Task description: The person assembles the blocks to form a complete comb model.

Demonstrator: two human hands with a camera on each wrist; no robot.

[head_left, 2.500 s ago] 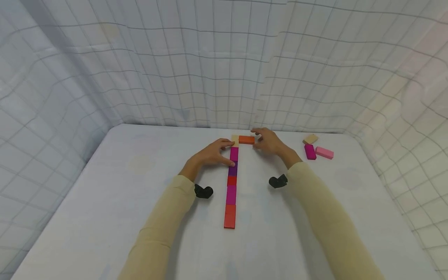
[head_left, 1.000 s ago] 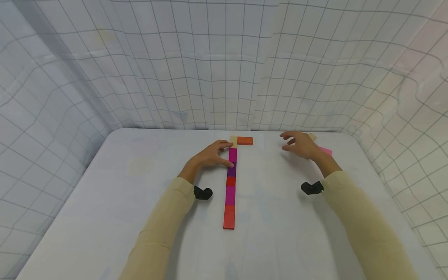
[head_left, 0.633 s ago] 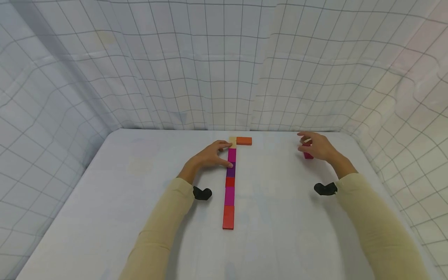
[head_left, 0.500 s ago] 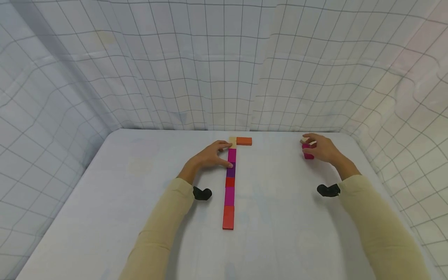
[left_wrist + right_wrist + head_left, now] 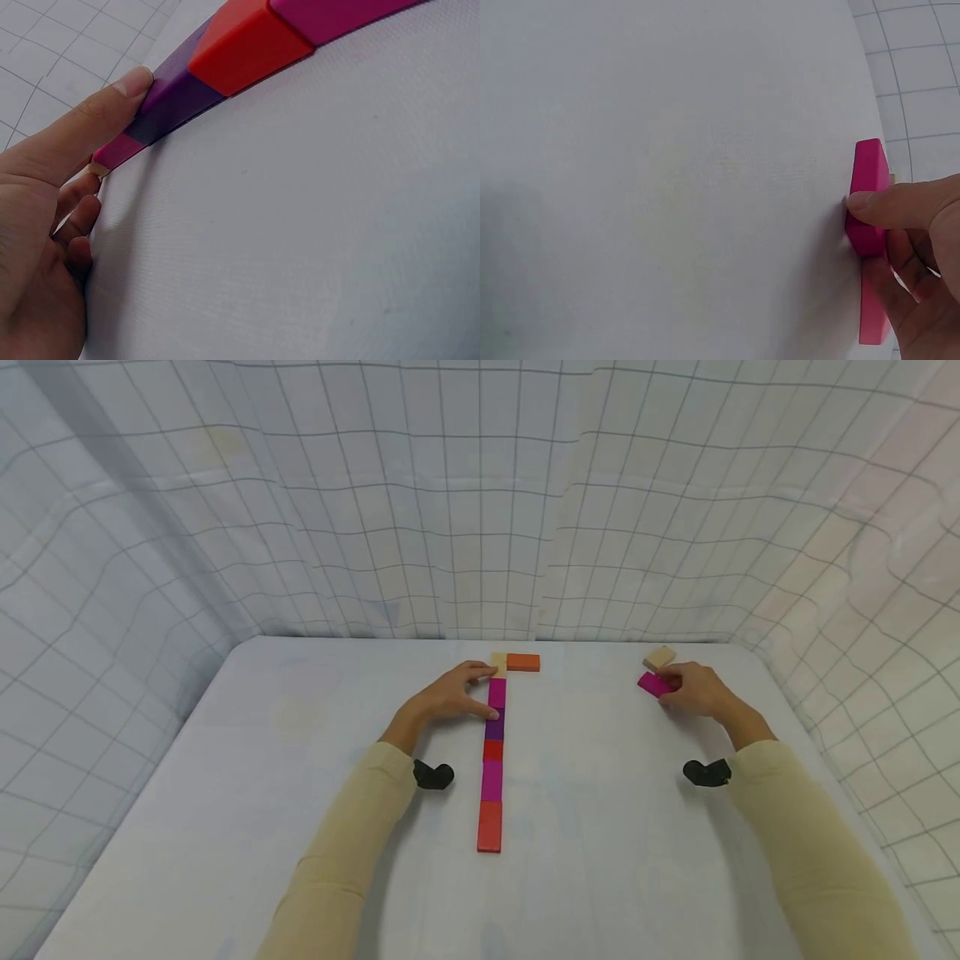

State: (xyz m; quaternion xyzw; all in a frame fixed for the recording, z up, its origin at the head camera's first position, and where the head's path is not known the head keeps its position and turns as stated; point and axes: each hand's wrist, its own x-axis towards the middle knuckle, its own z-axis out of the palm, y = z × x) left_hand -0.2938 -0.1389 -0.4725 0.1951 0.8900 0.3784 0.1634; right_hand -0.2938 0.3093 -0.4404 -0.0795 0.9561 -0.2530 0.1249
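A row of blocks runs down the white table. From its far end come a cream block, a magenta one, a purple block, a small red block, another magenta block and a red one. My left hand rests along the row's left side, its thumb on the purple block and a fingertip at the cream one. Beside the cream block lies an orange block, set crosswise. At the right, my right hand pinches a loose magenta block between thumb and fingers.
A loose cream block lies just behind the right hand's fingers. Below the held block, the right wrist view shows a pink block; the hand hides it in the head view. Grid-patterned curtains enclose the table.
My right hand has moved from the orange block to the loose blocks at the right. It has taken hold of the magenta block and turned it. The left hand stays at the row.
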